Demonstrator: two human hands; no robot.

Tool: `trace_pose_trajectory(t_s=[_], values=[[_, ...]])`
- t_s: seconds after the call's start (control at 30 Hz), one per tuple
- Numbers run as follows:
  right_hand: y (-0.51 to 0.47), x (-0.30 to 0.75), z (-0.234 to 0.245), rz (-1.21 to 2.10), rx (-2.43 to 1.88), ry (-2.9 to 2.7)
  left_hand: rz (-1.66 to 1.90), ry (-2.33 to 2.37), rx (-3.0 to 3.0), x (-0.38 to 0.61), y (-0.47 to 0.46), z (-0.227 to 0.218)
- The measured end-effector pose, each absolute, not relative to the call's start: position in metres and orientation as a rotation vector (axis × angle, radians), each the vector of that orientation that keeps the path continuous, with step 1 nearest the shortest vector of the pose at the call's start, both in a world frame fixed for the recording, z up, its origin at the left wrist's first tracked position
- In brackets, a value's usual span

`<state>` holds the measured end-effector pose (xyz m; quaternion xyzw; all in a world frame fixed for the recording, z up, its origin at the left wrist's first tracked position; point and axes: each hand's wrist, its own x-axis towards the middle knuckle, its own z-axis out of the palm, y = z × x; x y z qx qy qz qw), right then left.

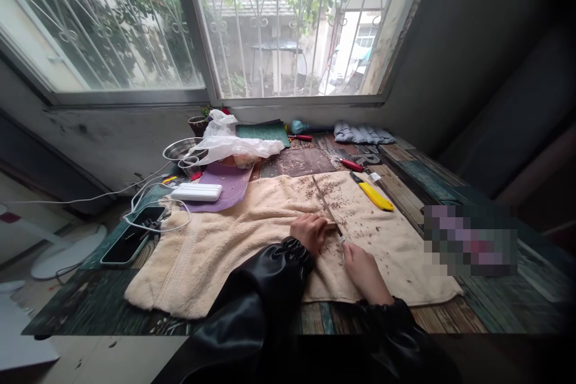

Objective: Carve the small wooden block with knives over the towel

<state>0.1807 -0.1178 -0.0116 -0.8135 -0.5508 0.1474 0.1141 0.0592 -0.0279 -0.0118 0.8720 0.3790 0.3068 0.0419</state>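
My left hand is closed around the near end of a long thin wooden stick that lies on a beige towel and points away from me. My right hand is closed on a small blade tool whose tip meets the stick just beside my left hand. Brown wood shavings are scattered over the towel around the stick. Both arms wear black glossy sleeves.
A yellow utility knife and a red-handled tool lie to the right on the wooden table. A phone, white power bank, cables, steel bowls, plastic bag and green cutting mat stand at the left and back.
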Motion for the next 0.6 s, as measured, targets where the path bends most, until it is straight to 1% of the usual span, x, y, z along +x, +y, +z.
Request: trace_pose_trajectory(t_s=[0.2, 0.43, 0.6], values=[[-0.136, 0.185, -0.018, 0.500, -2.349, -1.605, 0.973, 1.204, 2.641, 0.060, -0.026, -0.014], [-0.118, 0.180, -0.013, 0.438, -2.406, -1.612, 0.947, 1.168, 2.670, 0.060, -0.026, -0.013], [-0.132, 0.181, -0.017, 0.479, -2.366, -1.608, 0.942, 1.184, 2.662, 0.059, -0.024, -0.014]])
